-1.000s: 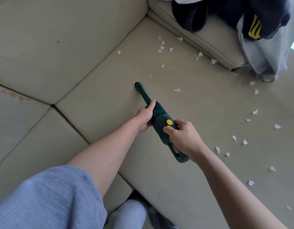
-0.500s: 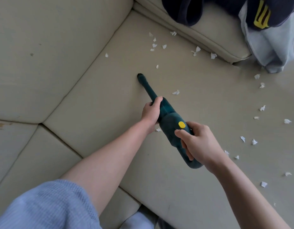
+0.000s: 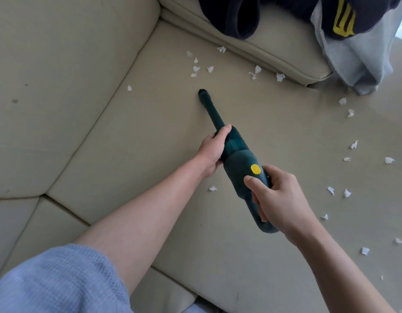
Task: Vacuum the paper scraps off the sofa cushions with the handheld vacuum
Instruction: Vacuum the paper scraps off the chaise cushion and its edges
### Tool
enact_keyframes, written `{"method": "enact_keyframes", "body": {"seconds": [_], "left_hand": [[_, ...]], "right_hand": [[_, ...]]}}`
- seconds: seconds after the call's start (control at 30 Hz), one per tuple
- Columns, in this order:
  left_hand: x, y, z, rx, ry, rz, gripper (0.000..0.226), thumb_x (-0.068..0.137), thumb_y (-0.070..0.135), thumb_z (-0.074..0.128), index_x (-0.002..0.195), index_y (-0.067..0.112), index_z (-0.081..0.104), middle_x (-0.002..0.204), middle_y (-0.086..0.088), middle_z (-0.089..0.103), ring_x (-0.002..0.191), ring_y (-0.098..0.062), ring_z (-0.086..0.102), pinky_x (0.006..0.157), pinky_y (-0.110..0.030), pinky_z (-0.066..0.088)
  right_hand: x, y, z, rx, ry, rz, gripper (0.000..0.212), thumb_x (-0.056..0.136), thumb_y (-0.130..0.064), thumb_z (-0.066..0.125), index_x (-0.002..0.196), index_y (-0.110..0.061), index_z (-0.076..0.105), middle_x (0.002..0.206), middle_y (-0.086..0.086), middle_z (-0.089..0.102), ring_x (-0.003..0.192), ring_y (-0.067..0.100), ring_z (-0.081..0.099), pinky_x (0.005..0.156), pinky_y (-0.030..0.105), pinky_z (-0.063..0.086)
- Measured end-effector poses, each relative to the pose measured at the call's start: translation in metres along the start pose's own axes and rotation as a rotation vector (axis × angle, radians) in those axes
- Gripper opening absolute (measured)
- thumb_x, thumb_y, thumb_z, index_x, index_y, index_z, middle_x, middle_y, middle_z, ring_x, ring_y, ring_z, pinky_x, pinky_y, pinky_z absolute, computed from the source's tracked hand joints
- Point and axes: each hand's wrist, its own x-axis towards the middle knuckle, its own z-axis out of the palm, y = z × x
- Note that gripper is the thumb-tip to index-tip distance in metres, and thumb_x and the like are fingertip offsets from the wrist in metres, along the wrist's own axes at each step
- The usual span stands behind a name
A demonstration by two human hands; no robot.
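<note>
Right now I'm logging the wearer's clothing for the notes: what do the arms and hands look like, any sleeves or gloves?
Both hands are bare: no gloves, rings or watch show on the left hand or right hand. Both forearms are uncovered. A light blue, finely textured sleeve covers the left upper arm; no right sleeve is in view.

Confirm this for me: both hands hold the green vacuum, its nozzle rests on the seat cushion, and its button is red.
Not quite. The head view shows the button is yellow, not red. The rest stands: the left hand grips the vacuum near the nozzle, the right hand grips its handle, and the nozzle rests on the seat cushion.
</note>
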Motion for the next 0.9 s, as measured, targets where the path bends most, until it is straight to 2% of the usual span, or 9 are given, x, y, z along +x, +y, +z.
{"method": "enact_keyframes", "body": {"seconds": [0.07, 0.13, 0.23, 0.3, 0.47, 0.6, 0.73, 0.9], "left_hand": [[0.005, 0.011, -0.003, 0.004, -0.003, 0.017, 0.059, 0.090, 0.053, 0.067, 0.129, 0.008, 0.067, 0.118, -0.013, 0.077, 0.106, -0.029, 0.075, 0.094, -0.042, 0.061], [0.013, 0.027, -0.006, 0.004, -0.002, 0.037, 0.060, 0.089, 0.055, 0.069, 0.126, 0.007, 0.068, 0.115, -0.013, 0.078, 0.106, -0.031, 0.075, 0.098, -0.047, 0.059], [0.026, 0.057, -0.013, 0.031, 0.050, 0.051, 0.046, 0.094, 0.053, 0.066, 0.114, 0.012, 0.069, 0.103, -0.007, 0.078, 0.096, -0.026, 0.076, 0.091, -0.041, 0.062], [0.035, 0.073, -0.016, 0.066, 0.077, 0.054, 0.045, 0.095, 0.054, 0.064, 0.113, 0.013, 0.068, 0.101, -0.006, 0.078, 0.093, -0.024, 0.076, 0.086, -0.037, 0.062], [0.046, 0.092, -0.016, 0.126, 0.048, 0.062, 0.050, 0.095, 0.056, 0.063, 0.117, 0.012, 0.068, 0.105, -0.006, 0.079, 0.100, -0.025, 0.076, 0.094, -0.041, 0.061], [0.054, 0.098, -0.012, 0.146, 0.023, 0.061, 0.050, 0.096, 0.057, 0.062, 0.116, 0.012, 0.067, 0.103, -0.006, 0.078, 0.100, -0.026, 0.076, 0.091, -0.038, 0.062], [0.060, 0.108, -0.013, 0.143, 0.030, 0.079, 0.047, 0.097, 0.056, 0.062, 0.114, 0.012, 0.067, 0.101, -0.005, 0.078, 0.095, -0.024, 0.076, 0.088, -0.036, 0.062], [0.066, 0.120, -0.028, 0.113, 0.101, 0.093, 0.046, 0.097, 0.054, 0.061, 0.112, 0.011, 0.066, 0.108, -0.009, 0.078, 0.099, -0.027, 0.077, 0.090, -0.042, 0.063]], "right_hand": [[0.008, -0.005, 0.003, 0.022, 0.005, -0.008, 0.023, 0.090, -0.016, 0.058, 0.086, 0.006, 0.051, 0.058, 0.009, 0.051, 0.038, 0.020, 0.040, 0.044, 0.033, 0.037], [0.024, -0.016, 0.005, 0.027, 0.001, -0.033, 0.024, 0.091, -0.018, 0.058, 0.085, 0.005, 0.052, 0.060, 0.010, 0.052, 0.037, 0.020, 0.041, 0.045, 0.032, 0.039], [0.053, -0.037, 0.010, 0.028, -0.022, -0.074, 0.019, 0.092, -0.020, 0.057, 0.080, -0.005, 0.053, 0.060, 0.008, 0.055, 0.035, 0.020, 0.043, 0.044, 0.027, 0.041], [0.069, -0.046, 0.016, 0.044, -0.031, -0.100, 0.017, 0.092, -0.020, 0.057, 0.081, -0.007, 0.054, 0.062, 0.008, 0.056, 0.036, 0.020, 0.044, 0.045, 0.028, 0.042], [0.084, -0.049, 0.029, 0.089, 0.027, -0.119, 0.027, 0.090, -0.021, 0.056, 0.092, 0.006, 0.055, 0.067, 0.013, 0.055, 0.041, 0.024, 0.046, 0.049, 0.035, 0.044], [0.093, -0.050, 0.027, 0.096, 0.040, -0.119, 0.025, 0.090, -0.022, 0.056, 0.089, 0.003, 0.056, 0.066, 0.012, 0.056, 0.039, 0.023, 0.047, 0.050, 0.034, 0.045], [0.105, -0.058, 0.027, 0.093, 0.017, -0.130, 0.026, 0.092, -0.022, 0.056, 0.097, 0.003, 0.058, 0.068, 0.013, 0.057, 0.039, 0.023, 0.047, 0.050, 0.033, 0.045], [0.116, -0.074, 0.028, 0.069, -0.054, -0.152, 0.017, 0.094, -0.019, 0.057, 0.082, -0.008, 0.052, 0.064, 0.010, 0.053, 0.033, 0.016, 0.043, 0.043, 0.024, 0.041]]}}
